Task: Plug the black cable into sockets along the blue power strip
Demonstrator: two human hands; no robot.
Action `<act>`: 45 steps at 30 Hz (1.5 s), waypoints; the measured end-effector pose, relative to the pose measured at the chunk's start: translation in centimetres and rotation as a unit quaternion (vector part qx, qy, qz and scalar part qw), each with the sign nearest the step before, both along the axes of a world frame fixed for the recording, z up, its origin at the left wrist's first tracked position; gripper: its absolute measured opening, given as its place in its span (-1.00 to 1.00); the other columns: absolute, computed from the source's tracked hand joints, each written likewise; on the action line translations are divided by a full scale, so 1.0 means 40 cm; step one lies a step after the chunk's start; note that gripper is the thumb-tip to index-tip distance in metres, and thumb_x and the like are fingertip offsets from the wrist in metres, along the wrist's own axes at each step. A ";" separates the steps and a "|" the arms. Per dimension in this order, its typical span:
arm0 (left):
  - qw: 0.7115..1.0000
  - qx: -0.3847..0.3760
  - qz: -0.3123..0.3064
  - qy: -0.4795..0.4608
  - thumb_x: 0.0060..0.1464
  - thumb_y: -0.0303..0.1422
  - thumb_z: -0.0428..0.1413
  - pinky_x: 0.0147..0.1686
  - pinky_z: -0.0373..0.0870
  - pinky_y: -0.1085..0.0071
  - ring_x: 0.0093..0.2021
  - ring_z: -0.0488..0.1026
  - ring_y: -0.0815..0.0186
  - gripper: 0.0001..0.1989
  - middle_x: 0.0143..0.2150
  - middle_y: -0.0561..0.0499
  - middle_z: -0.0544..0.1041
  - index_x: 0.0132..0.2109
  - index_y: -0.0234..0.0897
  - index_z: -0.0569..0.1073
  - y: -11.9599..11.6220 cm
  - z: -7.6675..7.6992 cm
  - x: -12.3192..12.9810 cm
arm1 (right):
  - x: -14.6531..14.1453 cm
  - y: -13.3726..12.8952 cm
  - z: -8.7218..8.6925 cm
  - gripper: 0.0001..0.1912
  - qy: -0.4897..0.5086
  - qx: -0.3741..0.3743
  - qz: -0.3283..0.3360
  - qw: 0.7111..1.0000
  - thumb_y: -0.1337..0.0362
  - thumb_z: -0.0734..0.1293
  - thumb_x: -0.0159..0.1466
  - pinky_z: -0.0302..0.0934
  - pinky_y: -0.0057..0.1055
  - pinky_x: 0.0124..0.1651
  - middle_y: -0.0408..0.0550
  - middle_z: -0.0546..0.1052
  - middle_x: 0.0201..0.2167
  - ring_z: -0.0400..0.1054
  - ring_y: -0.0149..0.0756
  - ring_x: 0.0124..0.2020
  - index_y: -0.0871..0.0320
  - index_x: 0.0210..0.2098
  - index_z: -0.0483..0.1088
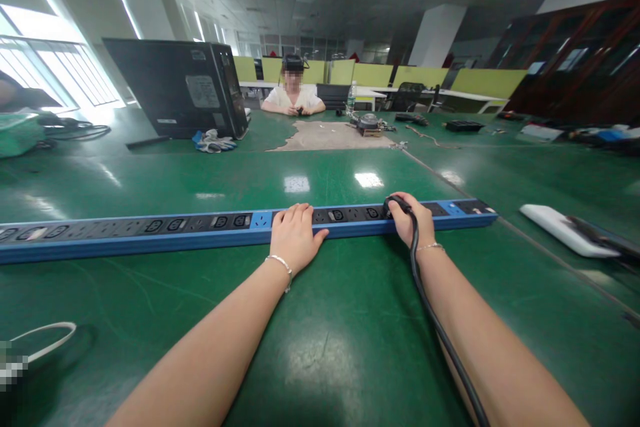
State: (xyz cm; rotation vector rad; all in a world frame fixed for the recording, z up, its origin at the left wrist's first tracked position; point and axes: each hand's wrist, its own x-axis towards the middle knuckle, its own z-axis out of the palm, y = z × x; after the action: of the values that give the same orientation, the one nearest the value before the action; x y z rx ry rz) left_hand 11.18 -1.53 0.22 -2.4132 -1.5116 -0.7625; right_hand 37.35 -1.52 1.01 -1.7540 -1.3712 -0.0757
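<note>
A long blue power strip (200, 243) with black sockets lies across the green table, running past the left edge of view. My left hand (294, 232) grips it from above near the middle, fingers over its top and thumb along the front side. Further right, my right hand (415, 220) is closed on a black plug (400, 203) at the strip's sockets. How far the plug sits in a socket is hidden by my fingers. From the plug, a black cable (425, 300) hangs over the front edge of the strip and runs down along my right forearm.
A black computer case (175, 90) stands at the back left, with gloves (214, 141) beside it. Across the table sits a person (293, 93). A white flat object (565, 230) lies at the right, and a white loop (45, 340) at lower left. A bottle (351, 99) stands behind.
</note>
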 end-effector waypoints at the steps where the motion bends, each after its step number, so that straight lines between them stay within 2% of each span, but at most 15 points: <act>1: 1.000 0.000 0.000 0.000 0.09 -0.11 0.02 0.09 0.10 0.17 0.16 0.24 0.12 -0.49 0.12 -0.16 0.39 0.08 -0.36 0.32 0.000 0.000 0.000 | -0.002 0.000 -0.001 -0.63 -0.002 -0.001 0.001 1.000 0.08 0.20 0.10 0.24 -0.30 -0.19 -0.02 0.55 -0.39 0.41 -0.17 -0.30 0.10 -0.22 0.48; 11: 1.000 0.000 0.000 -0.001 0.09 -0.10 0.01 0.10 0.09 0.17 0.16 0.24 0.11 -0.50 0.12 -0.17 0.39 0.08 -0.34 0.32 0.001 -0.002 -0.001 | 0.001 0.003 -0.016 -0.62 0.003 -0.024 -0.014 1.000 0.07 0.18 0.13 0.25 -0.24 -0.14 0.01 0.57 -0.34 0.41 -0.13 -0.24 0.10 -0.23 0.50; 16: 1.000 -0.008 0.000 -0.003 0.10 -0.10 0.00 0.10 0.09 0.16 0.17 0.23 0.11 -0.50 0.12 -0.17 0.39 0.10 -0.31 0.31 0.001 -0.002 0.000 | -0.012 0.003 -0.034 -0.59 -0.075 0.010 0.007 0.997 0.15 0.13 0.17 0.09 -0.18 0.11 0.08 0.55 -0.18 0.38 -0.14 -0.07 0.18 -0.17 0.49; 22: 1.000 -0.003 -0.001 -0.003 0.09 -0.10 0.00 0.10 0.09 0.16 0.16 0.24 0.11 -0.50 0.11 -0.18 0.39 0.09 -0.33 0.31 0.001 -0.002 0.000 | -0.015 -0.016 -0.051 -0.57 -0.116 -0.006 -0.032 0.993 0.12 0.14 0.22 -0.01 -0.07 0.17 0.09 0.49 -0.05 0.23 -0.12 0.12 0.14 -0.04 0.44; 28: 1.000 -0.013 0.000 -0.001 0.09 -0.11 0.00 0.10 0.09 0.16 0.17 0.22 0.11 -0.50 0.13 -0.19 0.38 0.10 -0.32 0.30 -0.002 0.003 0.001 | -0.010 -0.032 -0.053 -0.56 -0.142 -0.009 -0.031 0.989 0.09 0.15 0.23 0.01 -0.07 0.15 0.08 0.46 -0.01 0.23 -0.12 0.11 0.08 0.01 0.40; 34: 1.000 -0.007 0.005 -0.004 0.10 -0.11 -0.01 0.11 0.08 0.16 0.17 0.22 0.11 -0.50 0.13 -0.18 0.38 0.10 -0.32 0.31 -0.002 -0.001 0.002 | -0.028 -0.031 -0.053 -0.59 -0.122 0.001 -0.056 0.991 0.09 0.16 0.23 -0.06 0.00 0.17 0.01 0.49 -0.05 0.25 -0.10 0.08 0.04 -0.01 0.41; 38: 1.000 -0.005 0.005 0.003 0.10 -0.12 -0.01 0.11 0.08 0.17 0.18 0.22 0.11 -0.51 0.14 -0.18 0.38 0.10 -0.32 0.31 -0.002 -0.002 0.001 | -0.028 -0.029 -0.060 -0.60 -0.111 0.009 -0.059 0.992 0.10 0.18 0.22 -0.08 -0.02 0.18 0.01 0.50 -0.06 0.27 -0.13 0.07 0.05 -0.03 0.42; 43: 1.000 -0.002 0.001 0.008 0.10 -0.12 -0.01 0.10 0.10 0.16 0.17 0.23 0.11 -0.51 0.13 -0.18 0.38 0.09 -0.31 0.31 -0.001 -0.001 0.000 | -0.028 -0.016 -0.068 -0.64 -0.071 0.041 -0.034 0.996 0.10 0.16 0.22 -0.15 -0.02 0.19 -0.03 0.53 -0.11 0.31 -0.20 0.02 0.06 -0.12 0.45; 45: 1.000 -0.003 0.003 0.010 0.10 -0.11 -0.01 0.10 0.10 0.16 0.16 0.24 0.11 -0.51 0.13 -0.17 0.38 0.09 -0.30 0.31 -0.001 0.000 0.000 | -0.020 -0.005 -0.064 -0.61 -0.022 0.067 -0.017 0.997 0.06 0.14 0.23 -0.09 -0.05 0.18 -0.02 0.54 -0.13 0.34 -0.21 -0.02 0.08 -0.13 0.45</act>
State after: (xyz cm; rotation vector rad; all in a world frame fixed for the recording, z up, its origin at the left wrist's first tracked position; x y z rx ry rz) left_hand 11.16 -1.56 0.21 -2.4119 -1.5151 -0.7305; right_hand 36.57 -1.73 -1.56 -1.6717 -1.3368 -0.2226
